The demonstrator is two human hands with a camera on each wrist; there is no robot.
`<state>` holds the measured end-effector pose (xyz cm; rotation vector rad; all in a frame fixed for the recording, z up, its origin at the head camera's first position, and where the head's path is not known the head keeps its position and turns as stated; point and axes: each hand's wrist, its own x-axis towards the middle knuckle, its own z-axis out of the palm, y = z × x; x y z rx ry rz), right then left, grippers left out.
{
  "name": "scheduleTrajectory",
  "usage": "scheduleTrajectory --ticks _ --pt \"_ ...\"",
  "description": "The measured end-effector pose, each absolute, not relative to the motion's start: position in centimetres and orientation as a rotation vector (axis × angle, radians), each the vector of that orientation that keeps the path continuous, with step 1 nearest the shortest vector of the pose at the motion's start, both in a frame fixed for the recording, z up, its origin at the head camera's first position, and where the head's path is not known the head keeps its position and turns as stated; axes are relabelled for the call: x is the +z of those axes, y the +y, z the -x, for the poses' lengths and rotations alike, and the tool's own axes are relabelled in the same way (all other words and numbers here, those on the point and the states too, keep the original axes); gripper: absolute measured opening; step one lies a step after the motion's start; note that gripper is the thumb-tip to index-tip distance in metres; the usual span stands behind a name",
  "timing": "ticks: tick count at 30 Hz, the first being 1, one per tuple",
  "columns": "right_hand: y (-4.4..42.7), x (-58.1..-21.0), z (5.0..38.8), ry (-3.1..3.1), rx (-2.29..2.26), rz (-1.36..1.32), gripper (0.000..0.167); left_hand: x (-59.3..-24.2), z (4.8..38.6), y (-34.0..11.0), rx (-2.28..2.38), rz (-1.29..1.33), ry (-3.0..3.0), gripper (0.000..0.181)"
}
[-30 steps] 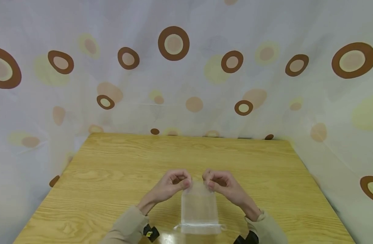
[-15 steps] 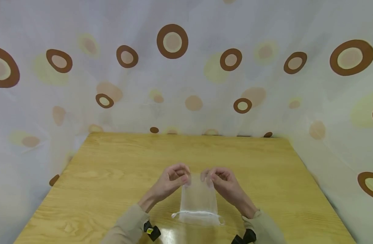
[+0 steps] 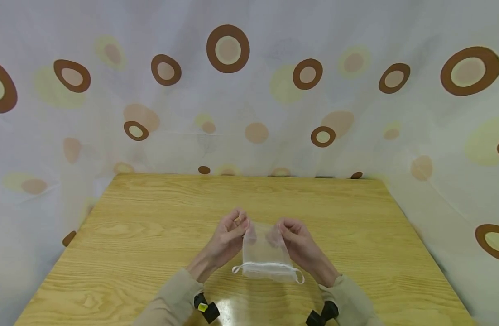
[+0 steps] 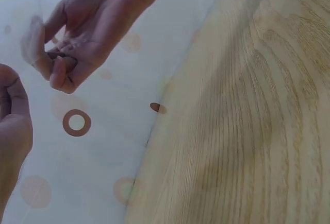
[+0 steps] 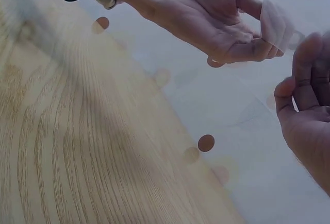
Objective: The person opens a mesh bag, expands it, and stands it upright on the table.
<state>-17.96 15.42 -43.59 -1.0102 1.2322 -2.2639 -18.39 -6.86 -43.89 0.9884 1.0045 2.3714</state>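
A small sheer white drawstring pouch (image 3: 267,249) hangs between both hands above the table, its white cord (image 3: 267,264) crossing the end nearest the person. Small cord loops stick out at both sides. My left hand (image 3: 226,237) pinches the far left corner, while my right hand (image 3: 301,242) pinches the far right one. Some fingers show through the thin cloth; whether they lie inside or behind it I cannot tell. In the right wrist view the left hand (image 5: 211,23) has pale cloth at its fingertips. The left wrist view shows the right hand (image 4: 95,26) with curled fingers.
Below lies a wood-grain table (image 3: 151,217). A white curtain (image 3: 257,99) with brown ringed spots stands along its back and sides. Black devices (image 3: 206,309) sit on both wrists, close to the beige sleeves.
Both hands have moved forward with the pouch, away from the person. Its corded end has lifted and come nearer to the hands, so the pouch looks shorter. The head view has shifted slightly.
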Motion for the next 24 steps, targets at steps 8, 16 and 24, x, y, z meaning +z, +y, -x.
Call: scheduleTrajectory --ticks 8,16,24 --pt "15.48 -43.94 18.24 1.187 -2.263 0.943 0.031 -44.23 18.39 -6.93 2.333 -0.973 0.845 0.018" --pt "15.35 -43.55 17.99 1.145 -2.255 0.866 0.032 -44.52 18.38 -6.71 2.391 -0.880 0.683 0.021" --pt "15.28 -43.47 17.90 0.974 -2.298 0.552 0.043 -44.83 18.68 -6.97 2.405 -0.503 0.849 0.014"
